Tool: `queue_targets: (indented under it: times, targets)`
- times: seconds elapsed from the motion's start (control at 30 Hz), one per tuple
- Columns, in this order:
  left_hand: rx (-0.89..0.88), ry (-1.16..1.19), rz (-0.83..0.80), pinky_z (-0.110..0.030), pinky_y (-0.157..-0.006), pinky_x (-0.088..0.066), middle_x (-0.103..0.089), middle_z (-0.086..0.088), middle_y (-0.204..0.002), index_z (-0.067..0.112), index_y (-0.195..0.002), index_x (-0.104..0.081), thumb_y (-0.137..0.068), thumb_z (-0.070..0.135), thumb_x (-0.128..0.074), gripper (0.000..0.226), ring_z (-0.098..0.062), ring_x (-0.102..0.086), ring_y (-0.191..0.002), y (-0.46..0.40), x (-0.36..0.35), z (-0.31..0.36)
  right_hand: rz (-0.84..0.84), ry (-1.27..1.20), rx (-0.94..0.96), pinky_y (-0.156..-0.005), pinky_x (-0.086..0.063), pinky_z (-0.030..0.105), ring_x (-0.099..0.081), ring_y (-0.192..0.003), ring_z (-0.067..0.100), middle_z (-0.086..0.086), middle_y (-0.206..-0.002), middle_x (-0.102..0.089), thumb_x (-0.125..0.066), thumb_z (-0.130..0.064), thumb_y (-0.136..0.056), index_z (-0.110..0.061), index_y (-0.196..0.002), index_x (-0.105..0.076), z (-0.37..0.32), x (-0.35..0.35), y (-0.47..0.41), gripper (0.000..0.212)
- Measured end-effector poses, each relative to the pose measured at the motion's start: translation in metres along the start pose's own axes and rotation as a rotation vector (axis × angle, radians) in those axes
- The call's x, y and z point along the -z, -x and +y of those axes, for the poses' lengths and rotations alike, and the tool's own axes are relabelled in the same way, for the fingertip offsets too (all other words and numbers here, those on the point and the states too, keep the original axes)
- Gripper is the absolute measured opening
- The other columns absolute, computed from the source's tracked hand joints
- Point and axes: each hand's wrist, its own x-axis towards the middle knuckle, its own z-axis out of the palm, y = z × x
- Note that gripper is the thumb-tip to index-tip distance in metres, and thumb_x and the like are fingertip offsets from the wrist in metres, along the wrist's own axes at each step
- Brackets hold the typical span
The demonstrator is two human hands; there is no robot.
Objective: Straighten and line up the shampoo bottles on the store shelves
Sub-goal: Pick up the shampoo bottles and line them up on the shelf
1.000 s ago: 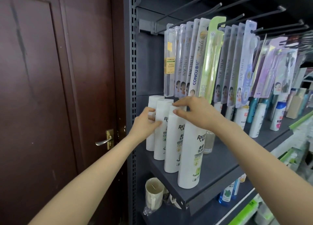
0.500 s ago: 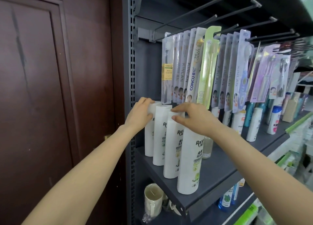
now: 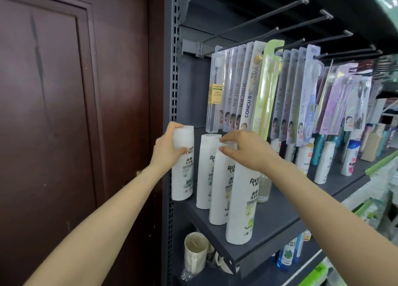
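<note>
At centre frame, a person works a row of four tall white shampoo bottles on a dark grey store shelf (image 3: 286, 212), beside a brown door (image 3: 64, 113) filling the left of the frame. The left hand (image 3: 167, 151) wraps its fingers and thumb around the neck of the leftmost bottle (image 3: 183, 167), which appears lifted clear of the shelf edge and stands apart from the other three. The right hand (image 3: 247, 150) rests over the caps of the third bottle (image 3: 221, 188) and the front bottle (image 3: 242, 203), thumb and fingers loosely curled around the third bottle's cap. The second bottle (image 3: 205, 169) stands untouched between the two hands. Packaged toothbrushes (image 3: 247, 87) hang from pegs just above, at upper centre.

The bottles look like smooth, rigid plastic, likely full and moderately heavy, tall and narrow enough to tip into their neighbours. A grip around the shoulder just under the cap, as the left hand has, should control them best; glossy sides could slip.
</note>
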Motion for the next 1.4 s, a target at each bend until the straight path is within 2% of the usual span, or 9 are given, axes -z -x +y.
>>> queue_targets:
  times: [0.1, 0.23, 0.43, 0.53, 0.73, 0.83, 1.1, 1.23, 1.4]
  targets:
    - [-0.042, -0.04, -0.028, -0.045, -0.077, -0.054, -0.06, -0.002, -0.105, 0.037, -0.112, -0.042, -0.073, 0.011, -0.073, 0.057, -0.025, -0.058, -0.095, 0.004, 0.02, 0.01, 0.059, 0.101, 0.041, -0.096, -0.046, 0.04, -0.047, -0.123, 0.023, -0.001, -0.133, -0.056, -0.048, -0.041, -0.093, -0.025, -0.129, -0.057, -0.015, -0.001, 0.0, 0.04]
    - [-0.072, -0.015, -0.029, -0.031, -0.071, -0.053, -0.06, 0.0, -0.103, 0.031, -0.115, -0.043, -0.075, 0.011, -0.073, 0.054, -0.02, -0.059, -0.092, 0.02, 0.039, 0.018, 0.093, 0.12, 0.119, -0.097, -0.041, 0.034, -0.044, -0.128, 0.015, -0.006, -0.138, -0.051, -0.047, -0.038, -0.096, -0.023, -0.131, -0.055, -0.041, -0.004, 0.002, 0.039]
    - [-0.121, 0.056, -0.054, -0.01, -0.062, -0.044, -0.055, 0.021, -0.093, 0.032, -0.118, -0.045, -0.075, 0.013, -0.073, 0.055, -0.002, -0.058, -0.084, 0.048, 0.062, 0.035, 0.078, -0.261, 0.124, -0.092, -0.043, 0.026, -0.055, -0.116, 0.018, 0.004, -0.129, -0.059, -0.058, -0.028, -0.092, -0.015, -0.133, -0.053, -0.068, -0.02, 0.001, 0.043]
    - [-0.127, 0.102, -0.061, -0.023, -0.073, -0.053, -0.06, 0.014, -0.102, 0.036, -0.118, -0.045, -0.074, 0.015, -0.075, 0.057, -0.008, -0.061, -0.091, 0.056, 0.073, 0.037, -0.033, -0.549, 0.071, -0.071, -0.045, 0.015, -0.062, -0.092, 0.009, -0.003, -0.104, -0.064, -0.067, -0.022, -0.087, -0.016, -0.128, -0.052, -0.076, -0.038, 0.006, 0.045]
    - [-0.11, 0.165, -0.127, -0.031, -0.077, -0.057, -0.065, 0.005, -0.104, 0.043, -0.12, -0.043, -0.075, 0.018, -0.076, 0.061, -0.012, -0.066, -0.088, 0.07, 0.087, 0.04, -0.065, -1.004, -0.002, -0.08, -0.055, 0.029, -0.066, -0.097, 0.012, 0.001, -0.108, -0.068, -0.072, -0.017, -0.081, -0.013, -0.114, -0.055, -0.082, -0.064, 0.019, 0.038]
    - [-0.091, 0.188, -0.141, -0.024, -0.076, -0.055, -0.065, 0.006, -0.106, 0.045, -0.126, -0.036, -0.077, 0.019, -0.074, 0.066, -0.009, -0.067, -0.09, 0.077, 0.091, 0.039, -0.012, -1.055, 0.018, -0.076, -0.056, 0.024, -0.066, -0.095, 0.01, 0.0, -0.107, -0.068, -0.073, -0.015, -0.08, -0.014, -0.112, -0.056, -0.086, -0.068, 0.026, 0.037]
    - [-0.008, 0.153, -0.246, -0.021, -0.064, -0.053, -0.064, 0.008, -0.109, 0.042, -0.135, -0.034, -0.083, 0.021, -0.068, 0.065, -0.006, -0.066, -0.09, 0.11, 0.094, 0.021, 0.033, -1.207, -0.075, -0.081, -0.057, 0.047, -0.069, -0.097, 0.02, 0.004, -0.112, -0.069, -0.071, -0.019, -0.082, -0.011, -0.119, -0.057, -0.084, -0.068, 0.032, 0.04]
    - [0.041, 0.134, -0.314, -0.033, -0.081, -0.056, -0.065, 0.005, -0.107, 0.049, -0.139, -0.024, -0.078, 0.021, -0.073, 0.082, -0.011, -0.068, -0.089, 0.119, 0.09, 0.013, 0.053, -1.205, -0.128, -0.081, -0.057, 0.048, -0.069, -0.097, 0.022, 0.006, -0.112, -0.068, -0.072, -0.021, -0.082, -0.009, -0.118, -0.057, -0.087, -0.071, 0.032, 0.041]
    - [0.089, 0.157, -0.331, -0.035, -0.083, -0.056, -0.068, 0.004, -0.105, 0.048, -0.142, -0.019, -0.076, 0.019, -0.075, 0.091, -0.011, -0.069, -0.088, 0.127, 0.085, 0.008, 0.078, -1.254, -0.205, -0.079, -0.058, 0.046, -0.069, -0.095, 0.021, 0.007, -0.11, -0.069, -0.073, -0.021, -0.081, -0.009, -0.118, -0.058, -0.094, -0.074, 0.032, 0.041]
